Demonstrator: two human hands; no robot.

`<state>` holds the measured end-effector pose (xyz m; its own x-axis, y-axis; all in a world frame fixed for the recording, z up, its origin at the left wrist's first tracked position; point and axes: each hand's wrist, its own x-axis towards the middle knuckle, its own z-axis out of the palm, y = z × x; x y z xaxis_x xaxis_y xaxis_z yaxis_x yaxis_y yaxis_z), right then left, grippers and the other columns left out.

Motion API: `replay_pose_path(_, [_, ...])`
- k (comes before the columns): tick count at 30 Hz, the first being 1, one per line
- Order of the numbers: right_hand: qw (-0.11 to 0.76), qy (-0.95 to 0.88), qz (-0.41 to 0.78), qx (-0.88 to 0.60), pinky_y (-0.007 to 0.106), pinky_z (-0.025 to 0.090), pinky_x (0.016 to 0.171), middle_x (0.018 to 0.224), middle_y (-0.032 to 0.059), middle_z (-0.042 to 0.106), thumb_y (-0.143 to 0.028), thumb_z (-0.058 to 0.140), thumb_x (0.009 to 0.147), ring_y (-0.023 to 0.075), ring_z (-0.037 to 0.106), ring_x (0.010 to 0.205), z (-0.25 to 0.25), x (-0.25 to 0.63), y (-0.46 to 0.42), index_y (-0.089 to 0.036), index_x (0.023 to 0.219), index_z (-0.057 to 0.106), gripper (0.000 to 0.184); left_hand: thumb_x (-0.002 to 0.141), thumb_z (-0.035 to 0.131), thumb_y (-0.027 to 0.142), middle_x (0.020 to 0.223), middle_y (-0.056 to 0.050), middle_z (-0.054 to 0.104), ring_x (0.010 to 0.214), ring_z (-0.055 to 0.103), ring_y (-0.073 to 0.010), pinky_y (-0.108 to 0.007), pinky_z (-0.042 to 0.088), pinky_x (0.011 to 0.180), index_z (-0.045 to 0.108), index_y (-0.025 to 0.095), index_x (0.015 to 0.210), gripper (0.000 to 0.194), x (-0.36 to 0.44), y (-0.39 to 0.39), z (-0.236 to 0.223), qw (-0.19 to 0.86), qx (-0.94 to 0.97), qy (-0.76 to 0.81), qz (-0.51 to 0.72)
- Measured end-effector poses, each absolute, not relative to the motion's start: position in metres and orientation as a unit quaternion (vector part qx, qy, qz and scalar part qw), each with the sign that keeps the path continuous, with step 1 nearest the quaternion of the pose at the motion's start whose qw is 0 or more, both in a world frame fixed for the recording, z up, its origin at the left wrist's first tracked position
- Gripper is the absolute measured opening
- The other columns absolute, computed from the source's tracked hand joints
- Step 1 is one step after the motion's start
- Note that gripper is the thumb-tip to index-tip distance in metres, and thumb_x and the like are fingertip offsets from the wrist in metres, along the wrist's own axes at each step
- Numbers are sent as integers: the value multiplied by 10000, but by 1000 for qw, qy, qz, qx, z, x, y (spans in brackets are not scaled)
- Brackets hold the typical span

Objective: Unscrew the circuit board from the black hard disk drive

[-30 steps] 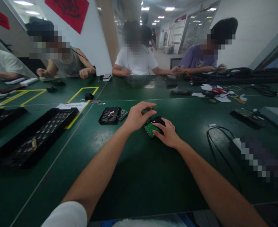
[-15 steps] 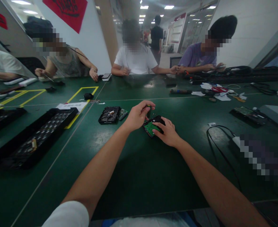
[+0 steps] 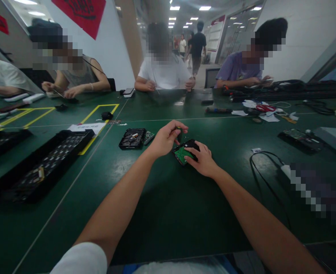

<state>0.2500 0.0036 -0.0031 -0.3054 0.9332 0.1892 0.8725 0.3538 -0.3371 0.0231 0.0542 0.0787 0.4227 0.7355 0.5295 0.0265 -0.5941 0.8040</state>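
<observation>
A hard drive [image 3: 181,156], its green circuit board facing up, lies on the green table in front of me. My right hand [image 3: 201,159] grips its right side, thumb across the board. Over the drive's far left corner, my left hand [image 3: 169,139] is closed around a short, dark upright screwdriver [image 3: 180,134] with some yellow near its top. The fingers hide much of the tool, and its tip cannot be made out. Several tiny screws [image 3: 186,137] lie just beyond the drive. Left of my hands sit another black drive [image 3: 132,138] and a loose circuit board [image 3: 148,137].
Long black trays [image 3: 42,167] lie at the left by a paper label [image 3: 87,128]. A dark-handled tool [image 3: 218,110] and scraps [image 3: 266,110] lie beyond. At the right are an open device [image 3: 301,139], a grey box [image 3: 335,139] and a cable [image 3: 266,186]. Co-workers sit opposite.
My hands and the hard drive have barely moved. Opposite, the middle co-worker's arm has drawn back from the right neighbour, and the left co-worker's hand has come inward. People behind have walked.
</observation>
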Motion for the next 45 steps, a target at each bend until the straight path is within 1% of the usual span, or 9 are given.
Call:
replay_pose_path(5, [177, -803, 89, -562, 633, 293, 1186, 1673, 119, 318, -614, 497, 1039, 386, 258, 1558, -4, 251, 4, -382, 1510, 582, 531, 1056, 505, 294, 1232, -124, 680, 1121, 673, -228, -265, 635, 677, 648, 190, 1185, 218, 25, 56, 76, 401, 744, 221, 486])
replay_pose_path(14, [180, -801, 90, -563, 634, 309, 1176, 1680, 109, 316, -608, 513, 1035, 396, 269, 1551, -4, 251, 4, -389, 1498, 592, 519, 1023, 570, 283, 1187, -93, 700, 1007, 712, -190, -235, 615, 661, 681, 204, 1233, 250, 28, 57, 71, 378, 734, 264, 497])
replay_pose_path(19, [187, -806, 81, -556, 631, 304, 1183, 1673, 113, 338, -591, 529, 1030, 395, 281, 1546, -5, 251, 5, -370, 1495, 603, 520, 935, 730, 321, 1137, -78, 705, 900, 672, -163, -244, 607, 674, 733, 217, 1196, 281, 27, 60, 66, 285, 730, 326, 529])
replay_pose_path(26, [189, -804, 73, -560, 625, 326, 1169, 1661, 122, 369, -591, 529, 1031, 390, 295, 1544, -5, 250, 5, -372, 1481, 616, 508, 1081, 471, 349, 1285, -104, 711, 1034, 702, -207, -254, 609, 637, 679, 237, 1358, 364, 28, 50, 77, 324, 769, 271, 480])
replay_pose_path(32, [192, -802, 78, -560, 618, 311, 1179, 1666, 133, 355, -573, 537, 1033, 388, 287, 1549, -4, 249, 4, -358, 1484, 612, 505, 983, 687, 306, 1146, -71, 703, 996, 672, -184, -287, 603, 776, 730, 245, 1224, 253, 27, 48, 81, 186, 786, 337, 485])
replay_pose_path(34, [192, -802, 81, -560, 619, 306, 1182, 1669, 135, 350, -580, 532, 1034, 390, 282, 1551, -3, 249, 4, -359, 1485, 611, 508, 976, 701, 315, 1121, -69, 694, 997, 670, -184, -295, 601, 800, 739, 250, 1210, 246, 26, 50, 80, 168, 787, 347, 482])
replay_pose_path(38, [187, -805, 84, -557, 620, 303, 1186, 1667, 136, 345, -600, 509, 1039, 390, 277, 1555, -3, 250, 4, -361, 1486, 609, 516, 1027, 613, 359, 1262, -97, 698, 1056, 690, -199, -266, 608, 738, 705, 234, 1298, 313, 25, 52, 77, 238, 770, 336, 487])
replay_pose_path(41, [188, -806, 83, -555, 614, 304, 1192, 1668, 125, 341, -607, 486, 1047, 378, 269, 1562, -4, 251, 5, -368, 1493, 600, 519, 1071, 504, 391, 1281, -115, 712, 1000, 711, -198, -250, 604, 652, 666, 204, 1363, 383, 25, 52, 77, 308, 754, 323, 482])
replay_pose_path(45, [190, -802, 84, -560, 619, 302, 1193, 1671, 109, 338, -622, 466, 1051, 368, 270, 1562, -6, 252, 5, -384, 1509, 580, 529, 1017, 618, 382, 1156, -82, 733, 917, 692, -173, -245, 584, 669, 690, 220, 1317, 348, 25, 51, 80, 264, 761, 333, 491])
